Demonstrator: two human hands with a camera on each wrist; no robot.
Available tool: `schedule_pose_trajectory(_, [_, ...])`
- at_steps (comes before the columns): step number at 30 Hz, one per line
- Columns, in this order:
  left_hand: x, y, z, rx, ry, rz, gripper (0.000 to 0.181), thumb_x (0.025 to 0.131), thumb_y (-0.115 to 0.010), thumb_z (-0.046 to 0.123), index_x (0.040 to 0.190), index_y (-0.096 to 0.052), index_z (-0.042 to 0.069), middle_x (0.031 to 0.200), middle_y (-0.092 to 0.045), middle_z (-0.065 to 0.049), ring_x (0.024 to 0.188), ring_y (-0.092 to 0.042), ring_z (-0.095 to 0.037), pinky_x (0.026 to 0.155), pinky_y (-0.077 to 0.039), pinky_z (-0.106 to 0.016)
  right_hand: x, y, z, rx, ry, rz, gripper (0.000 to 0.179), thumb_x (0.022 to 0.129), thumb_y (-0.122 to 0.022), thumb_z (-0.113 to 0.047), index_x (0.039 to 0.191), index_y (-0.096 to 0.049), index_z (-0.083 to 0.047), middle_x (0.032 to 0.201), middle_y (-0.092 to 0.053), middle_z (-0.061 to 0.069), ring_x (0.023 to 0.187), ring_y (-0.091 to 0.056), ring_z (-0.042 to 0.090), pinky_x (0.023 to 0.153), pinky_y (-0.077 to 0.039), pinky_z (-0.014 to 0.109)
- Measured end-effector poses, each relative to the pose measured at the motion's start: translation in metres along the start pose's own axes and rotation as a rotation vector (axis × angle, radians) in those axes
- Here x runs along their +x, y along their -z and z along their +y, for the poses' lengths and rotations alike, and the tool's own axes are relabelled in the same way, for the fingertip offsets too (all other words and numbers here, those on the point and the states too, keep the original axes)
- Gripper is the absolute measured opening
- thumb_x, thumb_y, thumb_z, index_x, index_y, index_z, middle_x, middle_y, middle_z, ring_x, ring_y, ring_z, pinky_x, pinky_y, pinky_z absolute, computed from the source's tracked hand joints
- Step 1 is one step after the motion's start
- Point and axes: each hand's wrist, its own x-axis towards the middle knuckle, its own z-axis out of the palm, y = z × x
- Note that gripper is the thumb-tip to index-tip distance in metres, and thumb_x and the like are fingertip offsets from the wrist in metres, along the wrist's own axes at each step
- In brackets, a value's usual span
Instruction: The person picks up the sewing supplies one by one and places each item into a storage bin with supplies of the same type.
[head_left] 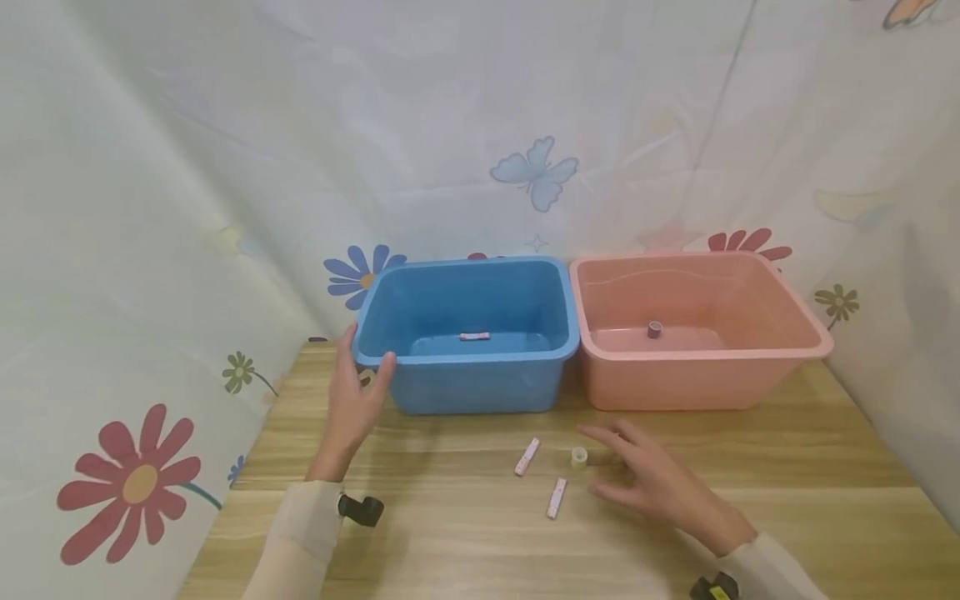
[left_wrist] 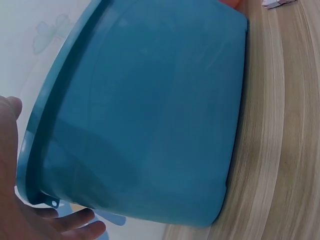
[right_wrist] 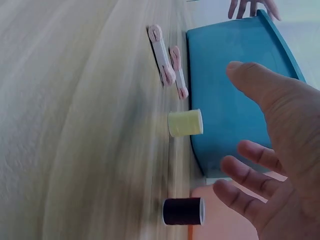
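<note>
My left hand (head_left: 357,402) is at the front left corner of a blue plastic bin (head_left: 476,385), thumb at the front rim and straight fingers along the left side. My right hand (head_left: 656,479), fingers spread and palm free, hovers just right of a pale yellow thread spool (head_left: 579,457). Two folded bundles of pink cord with white bands, a farther bundle (head_left: 527,457) and a nearer bundle (head_left: 557,498), lie left of that spool. A dark thread spool (right_wrist: 183,211) stands on the table beneath the right hand, hidden by it in the head view.
Against the blue bin stands a pink plastic bin (head_left: 675,385) with a dark spool (head_left: 655,330) inside. One banded bundle (head_left: 474,337) lies in the blue bin. Behind the wooden table (head_left: 465,542) hangs a patterned cloth (head_left: 420,108).
</note>
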Motion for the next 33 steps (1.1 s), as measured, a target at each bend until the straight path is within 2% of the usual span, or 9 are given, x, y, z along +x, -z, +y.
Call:
schedule_pose_trajectory(6, [0.002,-0.002,0.001,-0.013,0.008,-0.009,0.082,0.101,-0.06,0.048,0.165,-0.015,0.022,0.161,-0.033,-0.011,0.14,-0.045,-0.039,0.101,-0.044,-0.07,-0.001,-0.005,-0.006,0.056,-0.033,-0.06,0.074,0.081,-0.089,-0.035,0.146,-0.057,-0.023,0.12,-0.063,-0.001,0.097,-0.066,0.016,0.08,-0.059,0.037])
schedule_pose_trajectory(17, [0.002,-0.005,-0.005,-0.006,0.018,-0.009,0.084,0.101,-0.062,0.048,0.164,-0.014,0.02,0.16,-0.035,-0.015,0.136,-0.048,-0.042,0.099,-0.047,-0.067,0.001,-0.019,-0.007,0.061,-0.055,-0.121,0.066,0.083,-0.086,-0.037,0.143,-0.059,-0.027,0.116,-0.066,-0.004,0.099,-0.064,0.014,0.084,-0.057,0.04])
schedule_pose_trajectory(22, [0.003,-0.006,-0.006,-0.006,0.025,-0.007,0.084,0.1,-0.062,0.049,0.164,-0.015,0.02,0.16,-0.035,-0.015,0.134,-0.05,-0.042,0.097,-0.049,-0.066,0.004,-0.023,-0.01,0.07,-0.08,-0.156,0.062,0.084,-0.085,-0.034,0.14,-0.062,-0.025,0.1,-0.063,-0.008,0.086,-0.059,0.008,0.075,-0.054,0.03])
schedule_pose_trajectory(28, [0.003,-0.007,-0.008,-0.013,0.027,-0.023,0.084,0.101,-0.061,0.048,0.165,-0.014,0.02,0.162,-0.031,-0.015,0.135,-0.049,-0.041,0.099,-0.049,-0.065,0.005,-0.02,-0.013,0.073,-0.161,-0.171,0.051,0.084,-0.085,-0.033,0.131,-0.069,-0.023,0.087,-0.061,-0.013,0.075,-0.055,0.005,0.063,-0.046,0.023])
schedule_pose_trajectory(33, [0.001,-0.006,-0.007,-0.016,0.031,-0.01,0.083,0.101,-0.061,0.047,0.165,-0.015,0.02,0.162,-0.032,-0.016,0.134,-0.05,-0.04,0.099,-0.048,-0.065,0.006,-0.022,-0.017,0.036,-0.161,-0.193,0.048,0.084,-0.085,-0.033,0.129,-0.07,-0.025,0.088,-0.056,-0.01,0.074,-0.05,0.005,0.061,-0.043,0.022])
